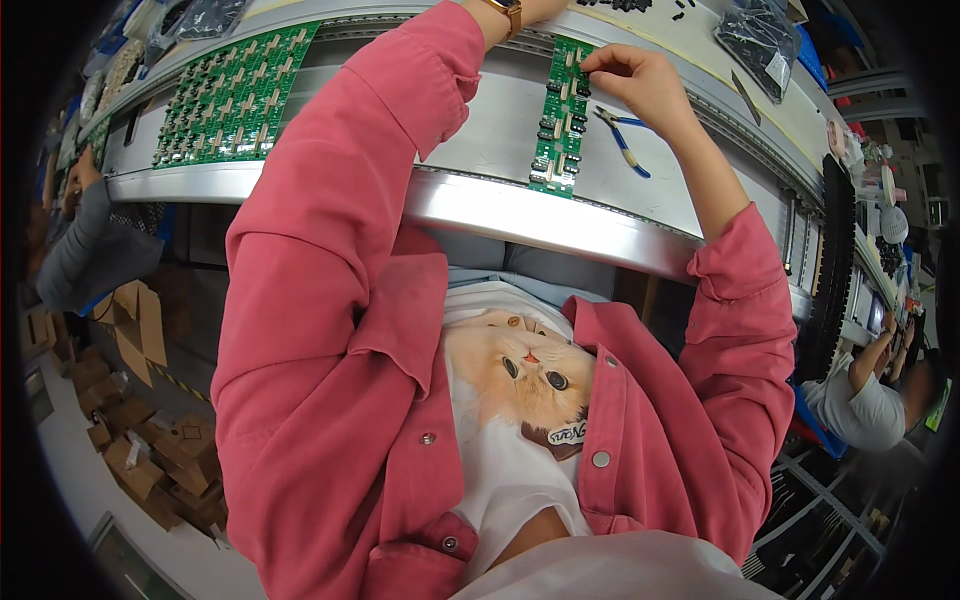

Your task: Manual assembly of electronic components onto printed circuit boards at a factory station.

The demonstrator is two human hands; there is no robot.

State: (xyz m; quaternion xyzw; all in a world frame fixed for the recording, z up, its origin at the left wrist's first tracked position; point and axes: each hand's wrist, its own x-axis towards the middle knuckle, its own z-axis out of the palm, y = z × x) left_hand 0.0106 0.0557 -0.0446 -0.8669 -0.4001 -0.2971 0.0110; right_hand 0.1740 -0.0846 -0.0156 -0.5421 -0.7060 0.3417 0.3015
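Note:
A narrow green circuit board point(558, 125), carrying black and pale components, lies across the metal conveyor rails in front of me. At its upper right edge is my right hand point(642, 88), thumb and forefinger pinched together; whatever is between them is too small to make out. My left hand point(538, 10) reaches past the far rail, and its fingers are cut off by the top edge of the view. Blue-and-yellow handled pliers point(625, 143) rest on the grey surface just right of the board, below my right hand.
A large panel of green circuit boards point(235, 98) sits on the rails at left. Beyond the far rail are small black parts point(628, 5) and a plastic bag point(760, 48). Other people work at far left and right point(862, 400). Cardboard boxes point(185, 450) stand at lower left.

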